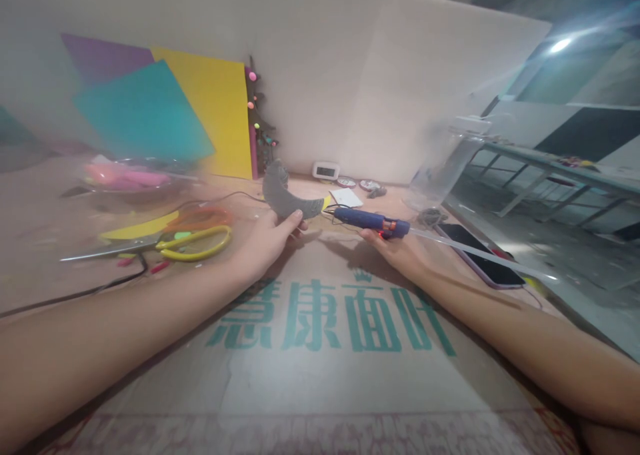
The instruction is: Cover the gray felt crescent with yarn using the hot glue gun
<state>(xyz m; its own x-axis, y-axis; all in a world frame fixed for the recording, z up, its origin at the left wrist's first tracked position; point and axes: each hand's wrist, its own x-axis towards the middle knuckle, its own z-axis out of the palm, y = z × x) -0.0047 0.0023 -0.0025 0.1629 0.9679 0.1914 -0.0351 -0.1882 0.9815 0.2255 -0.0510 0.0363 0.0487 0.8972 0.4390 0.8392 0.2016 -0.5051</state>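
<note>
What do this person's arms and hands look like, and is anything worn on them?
The left forearm and right forearm are bare: no sleeve, watch or bracelet shows. The left hand and right hand wear no gloves. Too little of them shows to rule out rings.

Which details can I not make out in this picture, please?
All in the head view:
Left hand: some fingers hidden behind the grey curved piece.
Glue gun: whether glue is at its tip, too small.
White device: display too small to read.
Pink items: blurred.
</note>
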